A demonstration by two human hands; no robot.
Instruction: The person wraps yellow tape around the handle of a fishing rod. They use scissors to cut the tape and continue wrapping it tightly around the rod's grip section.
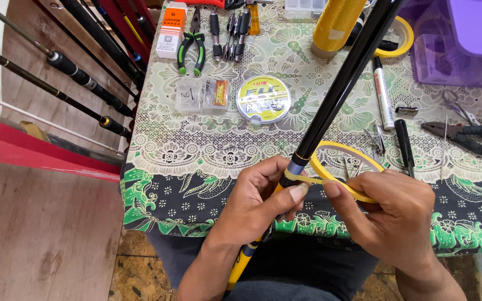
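The left hand [260, 200] was closed around a long black rod [338, 92], gripping it just below a bluish-grey band, with the thumb pressed flat against the shaft. That thumb seemed to be pinning down the free end of a strip of yellow tape, so the strip would stay put against the rod. The right hand [389, 214] pinched a thin roll of yellow tape [346, 167] between thumb and fingers, held just beside the rod with the strip pulled taut across to it. The rod ran from the person's lap, where its lower part showed yellow and blue, up and away over the desk [196, 156], tilted to the right; resting it that way likely kept the worked section close to both hands.

The desk wore a green and cream patterned cloth. On it lay a round spool of fishing line [263, 99] in its flat yellow-labelled case. Beside that sat a small clear plastic box [189, 95]; its contents looked like tiny metal parts, too small to tell. A translucent purple tub [461, 39] stood at the far right corner, what it held hidden by its lid. Green-handled pliers [191, 47] lay near the far edge, black-handled pliers [467, 136] to the right, and a white marker pen [383, 95] near the rod. More dark rods [79, 78] leaned in a rack at the left.
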